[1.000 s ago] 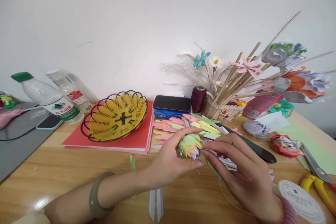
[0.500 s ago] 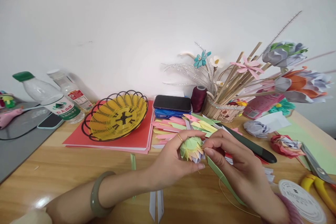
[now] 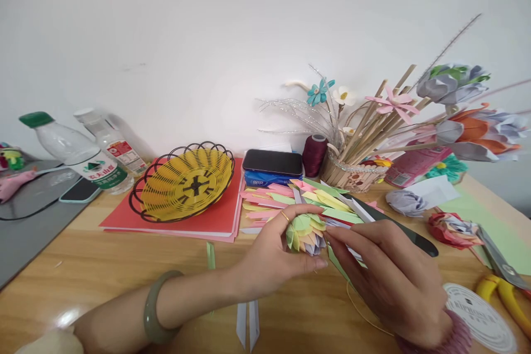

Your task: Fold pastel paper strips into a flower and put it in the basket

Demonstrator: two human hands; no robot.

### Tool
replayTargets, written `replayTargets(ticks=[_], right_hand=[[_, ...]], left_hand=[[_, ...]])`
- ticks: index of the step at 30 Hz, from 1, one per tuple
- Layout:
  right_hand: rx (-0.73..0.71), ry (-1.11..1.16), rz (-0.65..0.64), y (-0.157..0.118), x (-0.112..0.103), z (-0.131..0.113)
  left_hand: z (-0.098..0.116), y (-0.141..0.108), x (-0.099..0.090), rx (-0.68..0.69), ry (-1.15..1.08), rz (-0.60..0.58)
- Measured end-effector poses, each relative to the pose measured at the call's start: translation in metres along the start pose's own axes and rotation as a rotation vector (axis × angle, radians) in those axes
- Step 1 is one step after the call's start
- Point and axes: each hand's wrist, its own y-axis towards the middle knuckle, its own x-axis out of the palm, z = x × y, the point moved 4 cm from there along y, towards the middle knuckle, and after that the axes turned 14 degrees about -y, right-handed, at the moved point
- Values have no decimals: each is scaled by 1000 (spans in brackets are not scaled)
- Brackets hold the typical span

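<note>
While the left hand (image 3: 267,249) curls around the folded-paper flower (image 3: 305,232), nearer than and right of the yellow wicker basket (image 3: 218,171), the right hand (image 3: 394,274) works at the flower's edge, its pinch unclear; light cupping should prevent crushing.

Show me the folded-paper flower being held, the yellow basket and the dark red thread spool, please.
Folded-paper flower (image 3: 306,232): head view, on its layered petals.
Yellow basket (image 3: 166,192): head view, on its woven inner wall.
Thread spool (image 3: 314,157): head view, on its wound thread.
</note>
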Motion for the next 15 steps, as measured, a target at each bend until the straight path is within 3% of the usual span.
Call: replayTargets(ticks=[5, 15], right_hand=[[-86, 4, -30, -4, -1, 1], [-114, 36, -48, 0, 1, -2]], left_hand=[[-3, 1, -1, -21, -7, 3], [1, -1, -1, -14, 101, 18]])
